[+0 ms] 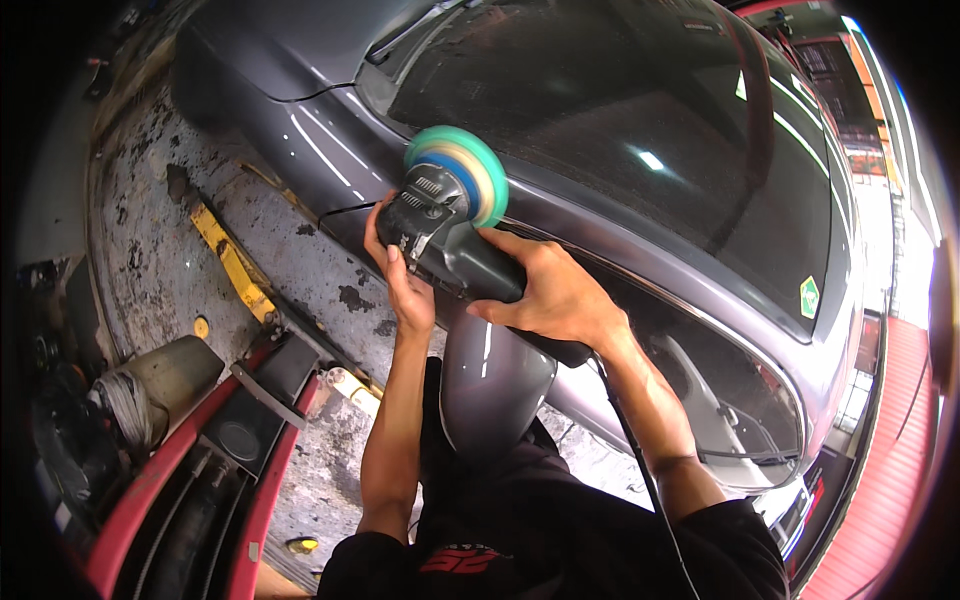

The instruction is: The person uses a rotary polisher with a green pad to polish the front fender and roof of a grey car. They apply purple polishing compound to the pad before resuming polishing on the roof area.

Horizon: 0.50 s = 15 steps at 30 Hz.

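Both my hands hold a black electric car polisher [465,258] by its body. My left hand [405,285] cups the head end from the left side, its fingers curled round the housing. Farther back along the body, my right hand [560,290] wraps the grip, thumb and forefinger on either side. At the tool's far end a round green foam pad [478,150], with cream and blue layers behind it, meets or hovers by the dark grey pillar beside the windshield [560,110]; contact I cannot tell. The pad's edge looks blurred. A black cord [635,440] trails from the grip along my right forearm.
The car's side mirror [495,380] juts out just below my hands, close to my body. A red lift arm [265,480] and a yellow bar [232,262] occupy the left, over a stained, peeling floor [320,270]. The side window [700,390] lies right of my right forearm.
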Each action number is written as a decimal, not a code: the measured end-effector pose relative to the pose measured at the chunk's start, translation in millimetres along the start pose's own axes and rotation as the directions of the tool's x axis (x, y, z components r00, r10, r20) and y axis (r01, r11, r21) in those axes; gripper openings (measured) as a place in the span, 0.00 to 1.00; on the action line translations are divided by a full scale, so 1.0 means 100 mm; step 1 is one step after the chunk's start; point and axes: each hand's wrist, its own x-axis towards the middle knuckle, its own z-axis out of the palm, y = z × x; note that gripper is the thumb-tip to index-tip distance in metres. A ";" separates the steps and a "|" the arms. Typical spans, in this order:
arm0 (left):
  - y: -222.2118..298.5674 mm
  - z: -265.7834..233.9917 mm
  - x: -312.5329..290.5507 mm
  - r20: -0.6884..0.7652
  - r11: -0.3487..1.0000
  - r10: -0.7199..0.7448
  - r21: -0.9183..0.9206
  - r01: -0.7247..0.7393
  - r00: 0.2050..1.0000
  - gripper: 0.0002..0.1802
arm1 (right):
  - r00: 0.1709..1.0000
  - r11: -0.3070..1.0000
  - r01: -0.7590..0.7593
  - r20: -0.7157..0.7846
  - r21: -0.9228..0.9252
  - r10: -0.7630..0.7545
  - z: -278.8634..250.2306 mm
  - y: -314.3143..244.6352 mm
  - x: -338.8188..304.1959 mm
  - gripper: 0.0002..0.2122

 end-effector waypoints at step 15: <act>0.05 0.20 -0.05 0.039 0.989 0.037 0.138 -0.042 0.999 0.38 | 0.999 0.999 -0.026 -0.036 -0.023 0.025 -0.08 0.10 -0.20 0.41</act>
